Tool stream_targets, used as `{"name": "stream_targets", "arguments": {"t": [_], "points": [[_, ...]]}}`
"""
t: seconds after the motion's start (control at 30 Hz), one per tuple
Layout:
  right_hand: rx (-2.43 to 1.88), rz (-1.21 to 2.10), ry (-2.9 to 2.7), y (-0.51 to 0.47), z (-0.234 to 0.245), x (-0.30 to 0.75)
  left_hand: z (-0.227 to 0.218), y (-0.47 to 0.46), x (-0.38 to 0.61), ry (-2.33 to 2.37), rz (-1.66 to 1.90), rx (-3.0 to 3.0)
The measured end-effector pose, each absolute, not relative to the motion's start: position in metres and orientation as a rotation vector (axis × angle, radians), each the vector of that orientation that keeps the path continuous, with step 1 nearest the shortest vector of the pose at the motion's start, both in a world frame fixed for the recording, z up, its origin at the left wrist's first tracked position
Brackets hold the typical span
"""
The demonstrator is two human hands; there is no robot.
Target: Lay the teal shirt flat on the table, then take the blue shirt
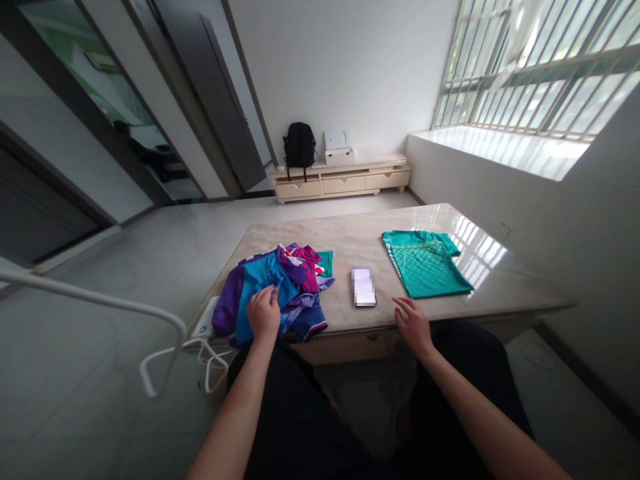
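Observation:
A heap of crumpled clothes (pixel 295 273) in purple, blue, pink and navy lies on the left part of the marble-topped table (pixel 350 233). My left hand (pixel 264 312) rests over the bright blue cloth at the near side of this heap, its fingers loosely bent and not gripping anything I can see. Just above the table's front edge is my right hand (pixel 413 323), fingers apart and holding nothing. Beyond it lies a folded green jersey (pixel 425 263), flat on the table. A phone (pixel 363 287) with a lit, blurred screen lies between the heap and the jersey.
A white tube (pixel 165 313) arches in at the left, near a white device (pixel 204 323) with cables at the table's corner. Against the far wall, a low cabinet (pixel 345 183) bears a black backpack (pixel 299 145) and a white box (pixel 339 155). A barred window is at right.

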State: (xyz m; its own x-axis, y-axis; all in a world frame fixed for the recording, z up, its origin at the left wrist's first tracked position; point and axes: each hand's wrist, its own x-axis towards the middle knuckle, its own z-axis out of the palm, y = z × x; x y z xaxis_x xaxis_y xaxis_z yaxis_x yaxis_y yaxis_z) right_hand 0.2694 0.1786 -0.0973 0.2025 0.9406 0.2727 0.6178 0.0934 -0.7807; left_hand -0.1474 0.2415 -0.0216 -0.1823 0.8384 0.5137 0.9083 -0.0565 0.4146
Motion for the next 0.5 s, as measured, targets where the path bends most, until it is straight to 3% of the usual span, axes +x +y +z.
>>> {"name": "stream_targets", "arguments": {"t": [0.5], "points": [[-1.072,1.995,-0.945,0.099,-0.121,0.151,-0.001,0.169,-0.065,-2.525,-1.678,-2.055]]}}
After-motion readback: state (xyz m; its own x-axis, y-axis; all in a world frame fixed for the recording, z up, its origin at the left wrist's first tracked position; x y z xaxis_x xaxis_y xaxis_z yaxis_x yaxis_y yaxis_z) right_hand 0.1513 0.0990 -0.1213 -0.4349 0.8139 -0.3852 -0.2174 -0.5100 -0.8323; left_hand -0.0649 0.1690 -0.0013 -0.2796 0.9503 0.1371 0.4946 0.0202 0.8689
